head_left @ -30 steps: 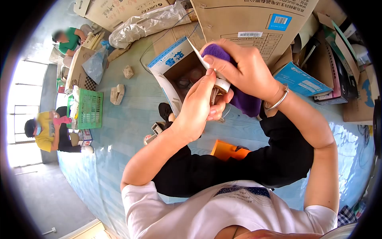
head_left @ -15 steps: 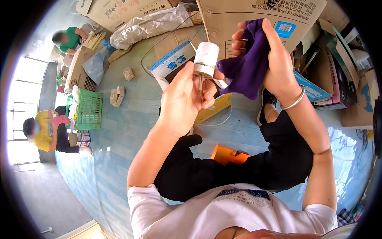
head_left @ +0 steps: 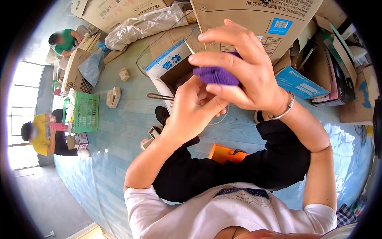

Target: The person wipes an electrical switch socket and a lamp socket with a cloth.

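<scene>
My left hand [head_left: 195, 105] is closed, its fingers curled beneath the purple cloth [head_left: 218, 75]. A looped metal rod [head_left: 159, 96] sticks out to the left of that hand. The white cylinder that sat on this rod is hidden now, behind the cloth and my fingers. From the right, my right hand [head_left: 246, 65] curves over the knit-looking cloth, gripping it between thumb and fingers. Both hands meet at the cloth, above my lap. Below them an orange object [head_left: 227, 154] lies between my legs.
An open blue-and-white box [head_left: 169, 63] stands just beyond my hands, before a large cardboard carton [head_left: 254, 24]. More open boxes [head_left: 304, 81] are at the right. Wooden blocks [head_left: 113, 97] and a green basket [head_left: 86, 111] lie left. Two people [head_left: 41, 133] sit farther left.
My right hand has moved left and brought the purple cloth over the white cylinder. My left hand has tilted the cylinder, so its metal rod now points left.
</scene>
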### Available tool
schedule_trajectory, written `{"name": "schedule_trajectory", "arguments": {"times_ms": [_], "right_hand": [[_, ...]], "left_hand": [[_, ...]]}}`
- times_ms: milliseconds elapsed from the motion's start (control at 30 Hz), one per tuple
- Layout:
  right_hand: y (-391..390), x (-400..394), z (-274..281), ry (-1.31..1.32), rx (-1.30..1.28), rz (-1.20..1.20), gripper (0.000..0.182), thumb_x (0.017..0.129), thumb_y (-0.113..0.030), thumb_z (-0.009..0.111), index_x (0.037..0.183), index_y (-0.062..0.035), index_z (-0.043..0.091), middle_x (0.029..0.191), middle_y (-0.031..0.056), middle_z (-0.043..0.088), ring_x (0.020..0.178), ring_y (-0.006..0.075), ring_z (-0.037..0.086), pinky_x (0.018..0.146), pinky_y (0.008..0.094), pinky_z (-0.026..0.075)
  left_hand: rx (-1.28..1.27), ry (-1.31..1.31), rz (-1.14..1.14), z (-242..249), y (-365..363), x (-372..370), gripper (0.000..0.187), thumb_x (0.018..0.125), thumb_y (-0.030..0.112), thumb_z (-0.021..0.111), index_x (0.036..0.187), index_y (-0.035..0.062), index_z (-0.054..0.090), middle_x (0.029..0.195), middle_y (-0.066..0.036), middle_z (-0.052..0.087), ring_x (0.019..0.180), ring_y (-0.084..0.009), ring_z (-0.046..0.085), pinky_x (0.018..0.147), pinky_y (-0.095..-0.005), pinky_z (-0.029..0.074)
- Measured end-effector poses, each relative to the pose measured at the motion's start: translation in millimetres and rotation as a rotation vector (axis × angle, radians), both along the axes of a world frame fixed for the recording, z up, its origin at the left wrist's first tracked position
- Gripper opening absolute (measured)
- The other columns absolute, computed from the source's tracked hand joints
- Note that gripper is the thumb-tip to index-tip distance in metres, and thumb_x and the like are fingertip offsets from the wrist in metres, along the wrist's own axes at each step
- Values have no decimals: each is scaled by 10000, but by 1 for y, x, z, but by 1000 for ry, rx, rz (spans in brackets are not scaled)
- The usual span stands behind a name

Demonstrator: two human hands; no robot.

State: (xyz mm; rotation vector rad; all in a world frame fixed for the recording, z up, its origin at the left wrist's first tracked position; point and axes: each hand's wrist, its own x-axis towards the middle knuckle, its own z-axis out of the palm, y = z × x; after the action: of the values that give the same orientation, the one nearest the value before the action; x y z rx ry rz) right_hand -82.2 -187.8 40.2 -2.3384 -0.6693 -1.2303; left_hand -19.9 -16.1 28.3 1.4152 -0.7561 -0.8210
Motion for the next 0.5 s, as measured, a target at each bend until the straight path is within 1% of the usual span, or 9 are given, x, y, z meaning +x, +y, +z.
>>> {"name": "schedule_trajectory", "arguments": {"times_ms": [67, 100, 167, 267, 300, 367, 400, 433, 500], "right_hand": [[-4, 10, -9, -54, 31, -95, 260, 854, -273, 685, 1020, -73, 680, 1053, 132, 612, 915, 267, 606, 782, 363, 494], [-9, 12, -21, 322, 571, 18, 254, 897, -275, 655, 1009, -49, 678, 975, 121, 631, 873, 233, 621, 748, 333, 498], [-7, 6, -19, 531, 866, 4, 282, 947, -285, 602, 1028, -23, 669, 909, 101, 642, 831, 201, 628, 722, 312, 501], [-4, 9, -21, 453, 1074, 194, 308, 973, -300, 564, 1059, -24, 671, 979, 104, 633, 888, 165, 615, 762, 302, 494], [-3, 6, -21, 311, 687, 140, 368, 1037, -300, 406, 1105, -27, 643, 1191, 78, 587, 926, 127, 591, 775, 281, 498], [-2, 3, -17, 256, 481, 65, 317, 999, -275, 468, 1118, -58, 667, 1274, 115, 555, 962, 177, 589, 831, 315, 475], [0, 0, -12, 156, 254, 4, 308, 961, -275, 509, 1120, -73, 679, 1304, 131, 539, 987, 209, 579, 848, 333, 460], [1, -2, -8, 59, 31, -57, 307, 924, -275, 549, 1122, -88, 692, 1334, 147, 523, 1011, 242, 569, 866, 350, 445], [1, -1, -10, 68, 64, -36, 325, 866, -288, 595, 1113, -109, 708, 1351, 151, 520, 1038, 274, 544, 890, 359, 420]], "left_hand": [[-5, 45, 6, 2, -2, 0, 278, 902, 101, 668, 1104, -37, 536, 842, -32, 607, 661, -60, 557, 579, -218, 467], [10, 145, -6, 9, -1, 0, 362, 913, 159, 671, 1164, -60, 529, 870, -46, 616, 609, -62, 538, 528, -212, 439], [32, 73, -30, 11, 0, -1, 478, 960, 295, 591, 1235, -87, 507, 982, -134, 662, 573, -81, 521, 488, -202, 390], [-12, 76, -75, 9, 0, -3, 517, 972, 367, 557, 1242, -71, 504, 987, -137, 661, 549, -72, 488, 480, -199, 376], [-15, 75, -77, 8, 0, -2, 517, 972, 367, 557, 1242, -71, 504, 987, -137, 661, 549, -72, 488, 480, -199, 376], [-49, 160, -111, 7, 1, 0, 534, 976, 445, 522, 1175, -51, 520, 847, -93, 635, 521, -66, 443, 467, -197, 341], [-31, 236, -111, 5, 5, 4, 514, 979, 480, 498, 1074, -25, 528, 700, -38, 546, 508, -60, 412, 455, -200, 306], [-31, 234, -109, 3, 7, 5, 514, 979, 480, 498, 1074, -25, 528, 700, -38, 546, 508, -60, 412, 455, -200, 306], [-65, 156, -103, 1, 10, 6, 482, 987, 477, 485, 1015, -3, 523, 636, -8, 469, 511, -59, 412, 453, -205, 287]]}}
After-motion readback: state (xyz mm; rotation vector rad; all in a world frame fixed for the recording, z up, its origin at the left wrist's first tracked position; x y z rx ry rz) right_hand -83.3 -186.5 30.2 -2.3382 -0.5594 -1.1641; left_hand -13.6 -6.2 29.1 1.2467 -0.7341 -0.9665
